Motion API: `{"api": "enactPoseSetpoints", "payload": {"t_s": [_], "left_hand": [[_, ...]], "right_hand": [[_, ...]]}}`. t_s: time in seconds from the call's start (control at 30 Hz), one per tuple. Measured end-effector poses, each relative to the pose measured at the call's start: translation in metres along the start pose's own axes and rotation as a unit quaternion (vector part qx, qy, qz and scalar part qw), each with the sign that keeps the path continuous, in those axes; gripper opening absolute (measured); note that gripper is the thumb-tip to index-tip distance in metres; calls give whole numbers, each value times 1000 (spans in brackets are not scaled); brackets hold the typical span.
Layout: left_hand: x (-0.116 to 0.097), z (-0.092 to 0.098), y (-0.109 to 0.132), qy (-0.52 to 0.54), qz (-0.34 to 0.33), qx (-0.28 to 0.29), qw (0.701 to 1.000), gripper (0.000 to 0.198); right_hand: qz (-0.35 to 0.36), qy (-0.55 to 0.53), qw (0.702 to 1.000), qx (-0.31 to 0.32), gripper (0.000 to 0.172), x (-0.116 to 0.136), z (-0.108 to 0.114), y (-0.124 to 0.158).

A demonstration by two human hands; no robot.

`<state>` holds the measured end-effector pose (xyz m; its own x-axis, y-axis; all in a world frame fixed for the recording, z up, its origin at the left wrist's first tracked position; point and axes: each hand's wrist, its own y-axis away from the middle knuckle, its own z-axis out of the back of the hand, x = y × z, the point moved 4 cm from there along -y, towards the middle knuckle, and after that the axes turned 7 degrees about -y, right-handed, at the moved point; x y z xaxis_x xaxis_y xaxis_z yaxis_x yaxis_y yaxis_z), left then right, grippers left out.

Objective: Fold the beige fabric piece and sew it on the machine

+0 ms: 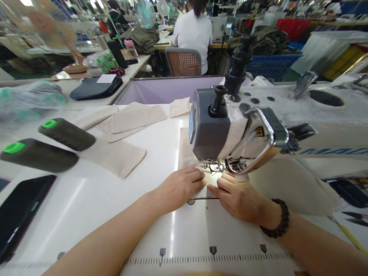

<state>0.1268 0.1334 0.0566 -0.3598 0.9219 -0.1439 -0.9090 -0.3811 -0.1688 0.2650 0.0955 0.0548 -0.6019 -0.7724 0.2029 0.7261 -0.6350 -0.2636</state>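
Observation:
A beige fabric piece (pixel 186 153) lies partly beneath the head of a sewing machine (pixel 211 126). My left hand (pixel 179 188) rests at the fabric's near edge, left of the lit needle area, its fingers pressed together on the cloth. Just right of the needle, my right hand (pixel 240 197), with a dark beaded bracelet (pixel 280 218) on the wrist, has its fingers bent and pressing at the same edge. The fingertips of both hands nearly meet in front of the presser foot. Several beige fabric pieces (pixel 138 117) lie on the table at the left.
Two dark thread cones (pixel 66 134) and a black phone (pixel 24 211) lie at the left. More beige cloth (pixel 296 184) is right of the machine, near scissors (pixel 356 218). A purple-lined bin (pixel 163 90) stands behind the table. Beyond it, a person (pixel 192 34) sits facing away.

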Motion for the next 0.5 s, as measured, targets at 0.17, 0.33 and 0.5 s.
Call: {"api": "enactPoseSetpoints", "payload": {"t_s": [0.17, 0.33, 0.5], "left_hand": [[1, -2, -1, 27, 9, 3, 1000, 28], [4, -4, -2, 16, 19, 4, 1000, 25], [7, -2, -5, 23, 38, 5, 999, 23]], "right_hand": [[-29, -18, 999, 4, 24, -3, -1, -1], [-52, -11, 999, -8, 26, -4, 0, -3], [-95, 1, 996, -4, 26, -6, -1, -4]]}}
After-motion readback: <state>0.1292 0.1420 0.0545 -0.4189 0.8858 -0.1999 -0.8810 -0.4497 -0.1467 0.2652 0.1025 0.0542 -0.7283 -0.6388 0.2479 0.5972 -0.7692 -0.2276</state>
